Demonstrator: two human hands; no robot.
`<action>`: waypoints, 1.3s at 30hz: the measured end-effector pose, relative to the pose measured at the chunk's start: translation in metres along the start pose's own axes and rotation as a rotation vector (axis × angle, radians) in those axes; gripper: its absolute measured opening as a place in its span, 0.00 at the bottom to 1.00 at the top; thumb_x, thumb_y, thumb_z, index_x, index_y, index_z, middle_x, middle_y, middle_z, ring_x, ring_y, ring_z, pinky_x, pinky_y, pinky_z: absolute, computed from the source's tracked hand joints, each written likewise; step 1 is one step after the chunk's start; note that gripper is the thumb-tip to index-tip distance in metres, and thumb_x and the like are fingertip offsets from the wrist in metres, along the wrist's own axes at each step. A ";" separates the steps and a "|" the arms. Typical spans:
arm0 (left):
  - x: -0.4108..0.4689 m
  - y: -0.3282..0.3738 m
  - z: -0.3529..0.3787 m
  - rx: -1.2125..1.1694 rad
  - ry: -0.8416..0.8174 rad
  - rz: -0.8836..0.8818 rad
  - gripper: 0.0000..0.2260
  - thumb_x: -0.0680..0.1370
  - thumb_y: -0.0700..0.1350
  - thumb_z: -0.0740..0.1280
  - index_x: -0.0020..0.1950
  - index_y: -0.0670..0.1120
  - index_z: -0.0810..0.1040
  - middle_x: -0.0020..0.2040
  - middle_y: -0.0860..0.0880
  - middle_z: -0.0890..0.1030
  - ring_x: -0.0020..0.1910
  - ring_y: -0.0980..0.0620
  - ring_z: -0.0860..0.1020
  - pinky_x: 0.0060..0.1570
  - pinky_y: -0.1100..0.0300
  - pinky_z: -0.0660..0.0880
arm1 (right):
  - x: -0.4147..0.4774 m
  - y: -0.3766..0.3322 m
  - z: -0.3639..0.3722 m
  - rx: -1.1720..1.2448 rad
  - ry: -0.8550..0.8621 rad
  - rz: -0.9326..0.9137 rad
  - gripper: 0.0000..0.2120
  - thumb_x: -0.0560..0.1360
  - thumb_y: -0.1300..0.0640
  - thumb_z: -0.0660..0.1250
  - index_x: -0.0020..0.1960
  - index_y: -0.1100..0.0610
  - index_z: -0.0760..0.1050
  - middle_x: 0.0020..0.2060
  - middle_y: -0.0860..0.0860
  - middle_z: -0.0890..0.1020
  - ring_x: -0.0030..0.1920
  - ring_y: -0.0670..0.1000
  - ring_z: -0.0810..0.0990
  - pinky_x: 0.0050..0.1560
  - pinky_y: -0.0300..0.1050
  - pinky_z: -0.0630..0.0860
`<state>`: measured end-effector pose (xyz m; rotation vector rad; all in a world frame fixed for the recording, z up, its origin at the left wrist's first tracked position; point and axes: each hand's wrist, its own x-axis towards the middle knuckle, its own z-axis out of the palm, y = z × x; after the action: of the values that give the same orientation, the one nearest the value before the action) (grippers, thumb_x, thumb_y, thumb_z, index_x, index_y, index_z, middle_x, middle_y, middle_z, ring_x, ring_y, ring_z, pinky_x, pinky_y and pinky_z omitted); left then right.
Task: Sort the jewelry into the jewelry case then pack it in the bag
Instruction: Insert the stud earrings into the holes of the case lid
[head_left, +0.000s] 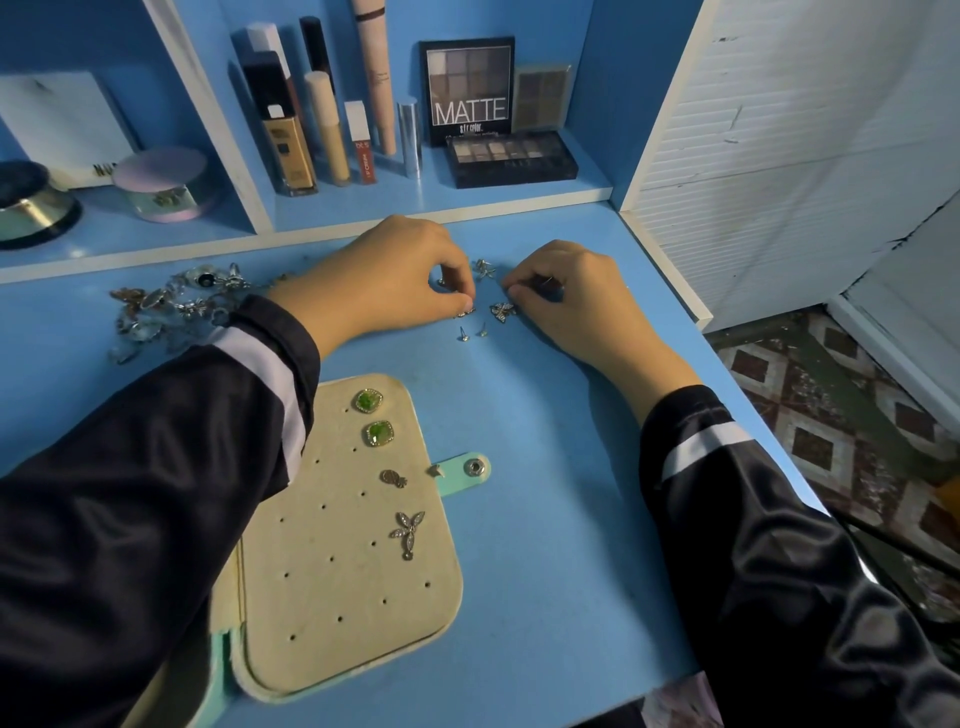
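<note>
Left sleeve (156, 467) sweeps right across the case (337, 613), so its left side is hidden and only one beige page with peg holes shows. The same sleeve covers the near edge of the heap (171, 306), a silver tangle at the table's (545, 493) back left, too knotted to count.

Up at the hands it gets hard to read. The left grip (395, 275) is curled tight, thumb and forefinger tips meeting on a silver piece (464, 312) that lies on the table and is mostly under the fingertips. Another glint sits inside the curl; what it is, I cannot tell. The right grip (566, 296) is clenched too, fingers folded round a thin pin (546, 280), with only a sliver showing.

Now the count. Loose between the hands:
- one butterfly (501, 310), just beside the right fingers
- one more charm (484, 267) farther back
- two tiny studs (464, 335) side by side nearer the case

On the page, four pieces down its right side:
- two green studs (369, 401)
- one pineapple stud (392, 478)
- one flower drop (408, 530)

One small star (434, 471) sits on the mint tab (467, 467), beside its snap.

On the shelf (519, 200) behind stand three palettes (467, 88), a row of tubes and bottles (332, 130), and two jars (161, 182), the left one cut off at the frame edge.
</note>
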<state>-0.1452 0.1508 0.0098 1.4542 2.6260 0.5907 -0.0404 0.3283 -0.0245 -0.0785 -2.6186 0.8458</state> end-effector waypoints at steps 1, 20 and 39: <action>0.000 0.000 0.000 -0.007 -0.002 -0.002 0.02 0.75 0.48 0.72 0.46 0.52 0.85 0.44 0.57 0.78 0.40 0.67 0.71 0.39 0.69 0.64 | 0.000 0.000 0.000 0.002 0.000 0.001 0.06 0.74 0.63 0.69 0.48 0.59 0.83 0.44 0.52 0.81 0.43 0.47 0.76 0.45 0.28 0.69; -0.002 -0.008 -0.012 -0.430 0.184 -0.180 0.05 0.75 0.46 0.73 0.48 0.46 0.83 0.44 0.52 0.84 0.41 0.54 0.81 0.47 0.60 0.79 | 0.015 -0.003 -0.001 0.117 0.042 0.134 0.05 0.75 0.61 0.68 0.47 0.58 0.83 0.41 0.50 0.83 0.38 0.44 0.76 0.40 0.26 0.69; 0.003 -0.038 0.002 -0.583 0.426 -0.253 0.02 0.75 0.43 0.73 0.44 0.45 0.82 0.42 0.55 0.83 0.40 0.59 0.80 0.48 0.62 0.78 | 0.065 -0.012 0.014 0.061 -0.083 0.006 0.06 0.75 0.65 0.67 0.47 0.58 0.83 0.35 0.39 0.74 0.34 0.36 0.72 0.38 0.24 0.67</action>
<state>-0.1768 0.1355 -0.0060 0.8794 2.5085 1.6031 -0.1047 0.3218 -0.0053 -0.0351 -2.6685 0.9489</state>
